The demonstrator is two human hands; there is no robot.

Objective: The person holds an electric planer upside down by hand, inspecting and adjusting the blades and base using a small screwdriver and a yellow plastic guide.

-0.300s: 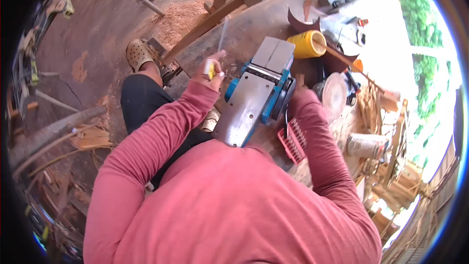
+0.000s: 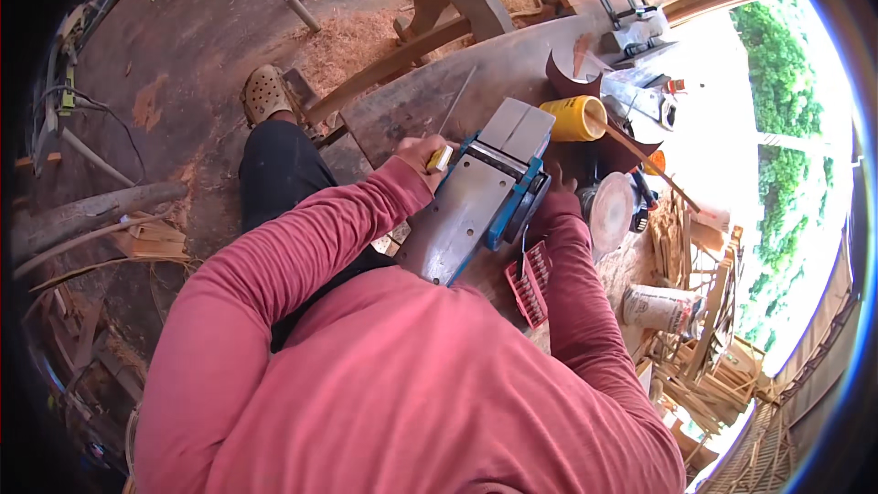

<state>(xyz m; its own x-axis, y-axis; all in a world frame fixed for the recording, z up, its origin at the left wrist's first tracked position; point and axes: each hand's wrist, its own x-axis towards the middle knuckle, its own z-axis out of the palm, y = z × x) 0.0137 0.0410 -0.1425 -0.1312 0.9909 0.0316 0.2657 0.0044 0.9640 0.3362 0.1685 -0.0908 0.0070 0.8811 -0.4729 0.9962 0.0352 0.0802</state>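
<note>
An electric planer (image 2: 464,210) with a blue body lies upside down in front of me, its grey metal sole facing up. My left hand (image 2: 421,157) is closed at the planer's left side, covering the knob there. A small yellow-and-white thing (image 2: 439,158) shows at its fingers; I cannot make out what it is. On the other side, my right hand (image 2: 560,190) is close beside the planer, its fingers partly hidden. A red case of bits (image 2: 527,284) lies next to my right forearm.
Behind the planer are a yellow container (image 2: 572,119) and curved brown pieces (image 2: 569,80). A round disc (image 2: 610,214) and a white bucket (image 2: 660,307) stand to the right. A thin strip (image 2: 459,101) lies on the worktop (image 2: 402,114). Wood scraps (image 2: 704,370) are piled at the lower right.
My left hand has moved in from beside the planer onto its left side, covering the blue knob. The view has shifted a little.
</note>
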